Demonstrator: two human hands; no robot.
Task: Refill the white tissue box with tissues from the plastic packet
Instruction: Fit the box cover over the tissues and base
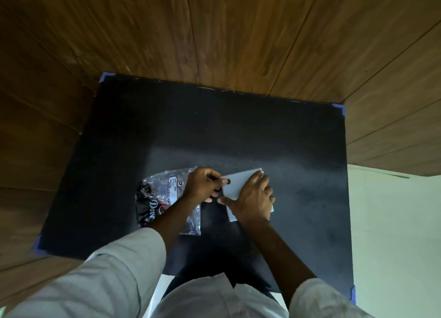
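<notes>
A white tissue box (236,183) lies flat on the black table (238,131), near the middle. My right hand (254,199) rests on top of it, fingers spread, covering its right half. My left hand (202,184) is at the box's left end with fingers curled and pinched at the edge; what it grips is too small to tell. Under my left wrist lies the crinkled clear plastic packet (157,198) with dark printing, looking flattened. No loose tissues are visible.
The black table has blue tape at its corners (340,109) and stands against wood-panelled walls (214,31). A pale floor (393,234) shows to the right. My light sleeves and shirt fill the bottom of the view.
</notes>
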